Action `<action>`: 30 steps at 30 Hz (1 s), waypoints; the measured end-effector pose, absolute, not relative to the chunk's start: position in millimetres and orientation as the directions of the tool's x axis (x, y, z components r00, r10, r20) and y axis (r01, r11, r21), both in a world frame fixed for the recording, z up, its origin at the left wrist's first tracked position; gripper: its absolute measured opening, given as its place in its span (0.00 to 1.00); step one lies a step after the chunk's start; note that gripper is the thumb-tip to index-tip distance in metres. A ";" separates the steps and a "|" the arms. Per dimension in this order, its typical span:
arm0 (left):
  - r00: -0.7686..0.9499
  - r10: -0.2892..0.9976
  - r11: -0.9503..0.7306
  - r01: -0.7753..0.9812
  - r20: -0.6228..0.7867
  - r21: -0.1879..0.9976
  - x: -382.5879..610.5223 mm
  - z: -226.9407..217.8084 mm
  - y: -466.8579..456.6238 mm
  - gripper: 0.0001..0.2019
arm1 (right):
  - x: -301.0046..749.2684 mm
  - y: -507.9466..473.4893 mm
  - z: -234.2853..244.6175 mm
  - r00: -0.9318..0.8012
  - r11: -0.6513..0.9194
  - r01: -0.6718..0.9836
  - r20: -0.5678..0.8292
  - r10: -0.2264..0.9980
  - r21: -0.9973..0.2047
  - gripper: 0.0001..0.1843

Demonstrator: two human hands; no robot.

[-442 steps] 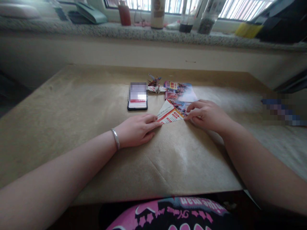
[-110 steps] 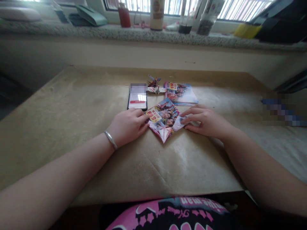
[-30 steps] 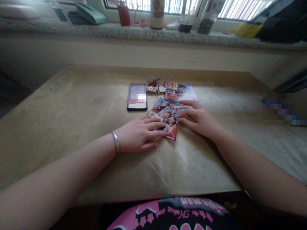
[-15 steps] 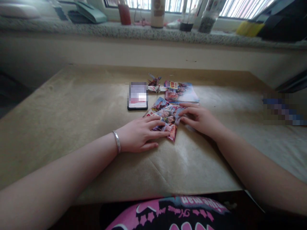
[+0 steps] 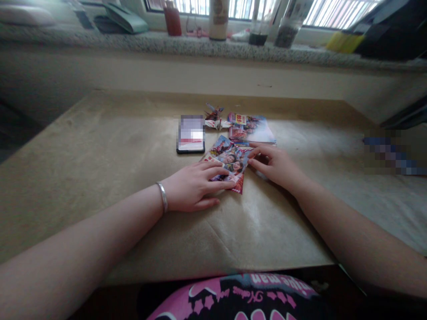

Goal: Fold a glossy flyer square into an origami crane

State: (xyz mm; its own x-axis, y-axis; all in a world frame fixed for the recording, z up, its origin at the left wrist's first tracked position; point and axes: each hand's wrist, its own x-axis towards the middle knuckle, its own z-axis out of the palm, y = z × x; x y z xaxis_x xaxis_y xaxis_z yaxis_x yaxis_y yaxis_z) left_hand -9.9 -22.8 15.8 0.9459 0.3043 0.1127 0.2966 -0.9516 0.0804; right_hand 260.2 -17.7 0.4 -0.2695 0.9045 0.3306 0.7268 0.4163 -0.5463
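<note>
My left hand (image 5: 196, 186), with a silver bracelet at the wrist, lies flat with its fingers stretched over the lower left part of a colourful printed leaflet (image 5: 236, 164). Under it, at the upper left, another printed leaflet (image 5: 222, 143) sticks out. At the right edge of the top leaflet, the thumb and forefinger of my right hand (image 5: 275, 164) come together on the paper. Just behind my right hand is a stack of similar leaflets (image 5: 258, 129) with a yellow price patch. Part of the leaflets is hidden beneath my left fingers.
A phone (image 5: 191, 135) with a blurred screen lies left of the stack. Between them stands a small folded-paper figure (image 5: 215, 116). A blurred blue item (image 5: 393, 153) is at the table's right side. Bottles (image 5: 218, 20) and other items stand on the windowsill (image 5: 187, 42) behind the table (image 5: 126, 129).
My right hand has shifted slightly left, its thumb and forefinger drawing closer together at the leaflet's edge. The top leaflet's right edge has moved a little inward. My left hand stays put.
</note>
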 end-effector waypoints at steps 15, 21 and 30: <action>0.943 0.310 -0.949 0.300 0.117 0.094 -10.2 15.1 -22.6 0.24 | 263.0 -9.3 -7.1 -0.136 0.297 0.694 0.285 0.949 -0.656 0.09; 0.939 0.325 -0.943 0.312 0.116 0.114 -9.5 13.5 -22.4 0.25 | 256.6 -6.9 -11.5 -0.027 0.226 0.535 0.251 0.968 -0.814 0.11; 0.948 0.297 -0.951 0.283 0.117 0.127 -6.4 15.6 -23.3 0.24 | 246.9 -9.5 -4.1 0.103 0.175 0.393 0.232 0.967 -0.903 0.24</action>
State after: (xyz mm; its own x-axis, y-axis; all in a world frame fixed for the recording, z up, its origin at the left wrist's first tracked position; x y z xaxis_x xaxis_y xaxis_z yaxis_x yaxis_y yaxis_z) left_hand -6.4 -23.3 15.6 0.9476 0.2973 0.1173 0.2826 -0.9508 0.1267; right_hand 246.9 -9.5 -4.1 0.1031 0.9671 0.2325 0.3929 0.1751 -0.9028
